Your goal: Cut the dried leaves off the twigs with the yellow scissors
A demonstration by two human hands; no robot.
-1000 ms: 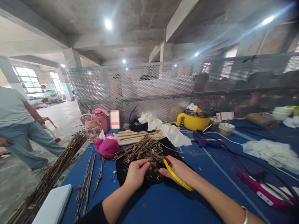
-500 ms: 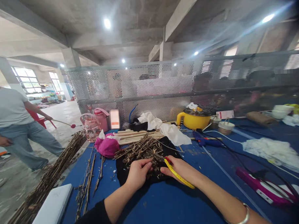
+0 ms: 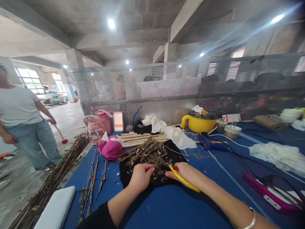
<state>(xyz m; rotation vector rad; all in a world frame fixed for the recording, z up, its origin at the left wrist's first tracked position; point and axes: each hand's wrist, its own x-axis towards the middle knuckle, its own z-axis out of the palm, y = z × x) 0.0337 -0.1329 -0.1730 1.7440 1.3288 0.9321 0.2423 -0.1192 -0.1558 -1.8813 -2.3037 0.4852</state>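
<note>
My left hand (image 3: 141,177) is closed in a pinch at the near edge of a heap of dried plant stems (image 3: 146,151). A bit of dry stem appears to be between its fingertips, though the fingers hide most of it. Opposite it, my right hand (image 3: 184,173) grips a hand tool (image 3: 186,182) with yellow and red handles, like pliers or shears. The tool's dark tip points left into the dry bits, and its jaws are hard to make out. Under the heap lies a black cloth (image 3: 126,175).
A magenta bundle (image 3: 110,149), pale sticks (image 3: 140,136) and a yellow pot (image 3: 202,121) stand beyond. On the right are a blue glue gun (image 3: 211,144), cables and a purple power strip (image 3: 270,194). A white box (image 3: 54,211) and long stem bundle (image 3: 52,178) lie left. A person (image 3: 19,115) stands nearby.
The tool's tip has drawn back a little from the stems. My left hand stays nearly in place. The person at the left has turned more upright and lowered the red-tipped stick.
</note>
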